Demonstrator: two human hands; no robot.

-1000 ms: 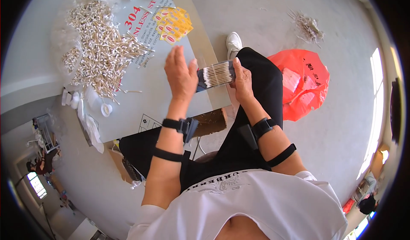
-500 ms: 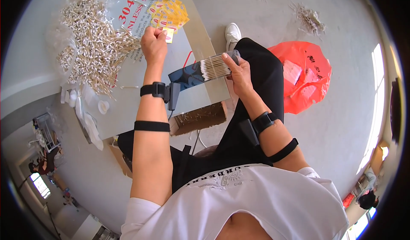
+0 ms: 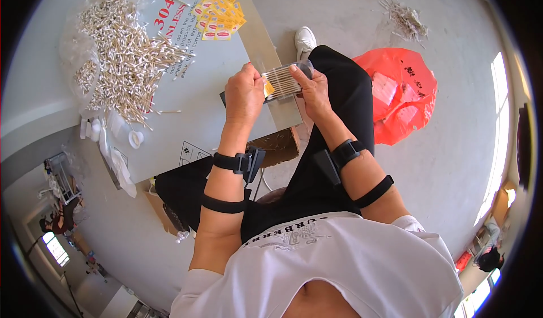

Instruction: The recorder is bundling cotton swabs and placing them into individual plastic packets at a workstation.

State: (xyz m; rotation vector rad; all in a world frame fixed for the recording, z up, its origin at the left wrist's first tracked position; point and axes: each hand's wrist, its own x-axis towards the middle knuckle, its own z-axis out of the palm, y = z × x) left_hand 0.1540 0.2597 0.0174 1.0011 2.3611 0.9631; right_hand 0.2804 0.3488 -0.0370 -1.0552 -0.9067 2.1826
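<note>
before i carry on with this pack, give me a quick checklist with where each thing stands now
1. Right hand gripping the swab pack: ok, thumb on top.
2. Left hand holding a yellow card: ok, at the pack.
3. That card flat and straight: cannot tell, fingers partly cover it.
4. More yellow cards on the table: ok, a spread of them lies beyond the left hand.
5. No strays beside the swab pile: not ok, one swab lies apart.

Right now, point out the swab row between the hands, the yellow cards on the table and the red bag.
Swab row (image 3: pixel 285 82): head view, middle of its sticks.
Yellow cards (image 3: pixel 220 18): head view, middle of the pile.
Red bag (image 3: pixel 390 63): head view, upper wall.
</note>
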